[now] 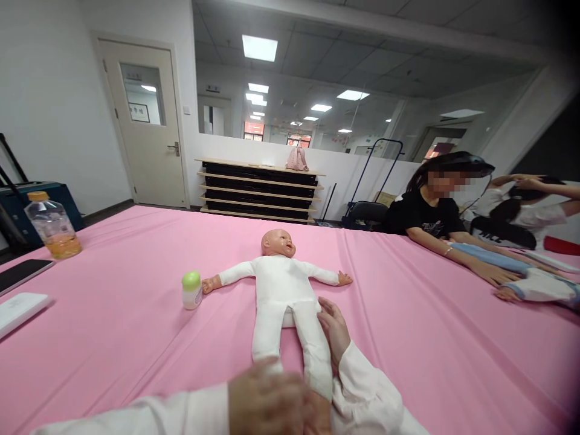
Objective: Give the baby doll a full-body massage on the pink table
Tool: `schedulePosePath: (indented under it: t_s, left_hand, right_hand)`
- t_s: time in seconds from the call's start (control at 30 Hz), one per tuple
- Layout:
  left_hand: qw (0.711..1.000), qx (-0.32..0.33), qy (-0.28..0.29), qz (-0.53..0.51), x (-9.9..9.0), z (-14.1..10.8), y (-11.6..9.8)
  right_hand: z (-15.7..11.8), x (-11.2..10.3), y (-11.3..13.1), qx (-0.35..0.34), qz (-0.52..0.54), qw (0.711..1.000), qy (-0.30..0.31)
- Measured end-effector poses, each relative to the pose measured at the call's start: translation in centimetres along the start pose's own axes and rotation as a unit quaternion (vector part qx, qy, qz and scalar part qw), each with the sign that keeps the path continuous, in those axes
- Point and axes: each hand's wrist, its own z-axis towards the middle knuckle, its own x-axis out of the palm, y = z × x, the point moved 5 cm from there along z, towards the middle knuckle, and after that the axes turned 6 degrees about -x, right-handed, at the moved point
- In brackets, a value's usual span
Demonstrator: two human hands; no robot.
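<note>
Head view: I see the baby doll [283, 281] supine on the pink-draped worktop [399, 344], arms spread, presumably so both sides stay reachable, my right hand [335, 332] loosely open and seemingly touching its outer thigh, my left hand [263, 399] blurred over the lower legs, its grip impossible to tell.

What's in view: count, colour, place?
doll: 1, white-suited, centre
jar: 1, green-lidded, by doll
bottle: 1, clear, left
phone: 1, black, left
slab: 1, white, left
cloth: 1, pink, beneath
suitcase: 1, blue, left
door: 1, cream, back
shelf: 1, black-tan, back
bag: 1, pink, on shelf
trolley: 1, blue, back
people: at least 2, black/white tops, right
other doll: 1, blue-white, right
left hand: 1, white-sleeved, over doll's leg
right hand: 1, white-sleeved, by doll's leg
</note>
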Motion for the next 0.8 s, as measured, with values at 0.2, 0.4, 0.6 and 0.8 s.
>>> schedulePosePath:
  t_s: [0.2, 0.4, 0.6, 0.8]
  left_hand:
    - [0.859, 0.193, -0.177, 0.439, -9.2, 3.6, 2.3]
    - [0.789, 0.225, -0.177, 0.544, -8.7, 3.8, 2.9]
    - [0.631, 0.295, -0.383, 0.607, -12.7, 2.2, 1.3]
    - [0.521, 0.295, -0.508, 0.619, -15.9, 2.1, 2.4]
  right_hand:
    - [2.3, 6.5, 6.6, -0.138, -0.004, 0.978, 0.159]
    - [-2.8, 14.8, 3.0, 0.262, 0.204, 0.79, 0.515]
    - [-3.1, 14.8, -2.2, 0.347, 0.24, 0.801, 0.424]
    - [-3.1, 14.7, -1.7, 0.345, 0.231, 0.805, 0.425]
